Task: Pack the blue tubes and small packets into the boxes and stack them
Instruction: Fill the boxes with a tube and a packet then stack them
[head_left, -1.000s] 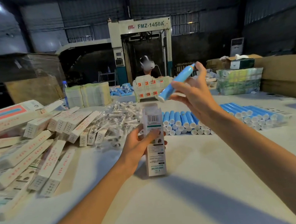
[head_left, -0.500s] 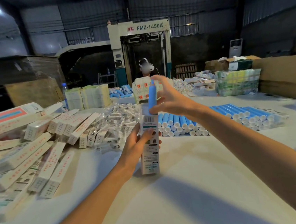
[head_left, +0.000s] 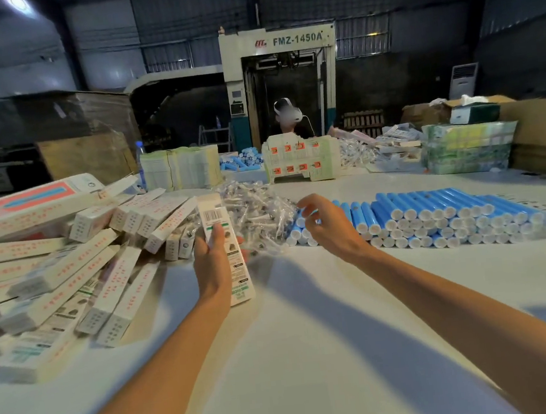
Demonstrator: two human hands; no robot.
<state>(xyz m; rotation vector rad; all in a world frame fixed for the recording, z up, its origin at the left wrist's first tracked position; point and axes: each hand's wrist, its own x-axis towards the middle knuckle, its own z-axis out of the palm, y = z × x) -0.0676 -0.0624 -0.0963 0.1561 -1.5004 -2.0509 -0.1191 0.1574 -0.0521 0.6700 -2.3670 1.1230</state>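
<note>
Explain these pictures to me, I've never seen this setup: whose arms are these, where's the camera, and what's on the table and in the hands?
There is no machine: these are a person's two bare arms, filmed by one wide-angle camera worn on their head, looking forward and down. The left hand grips a long white box, held nearly upright over the table. The right hand reaches to the left end of the row of blue tubes, beside a heap of clear small packets; blur hides whether its fingers hold anything. More boxes lie piled on the left.
</note>
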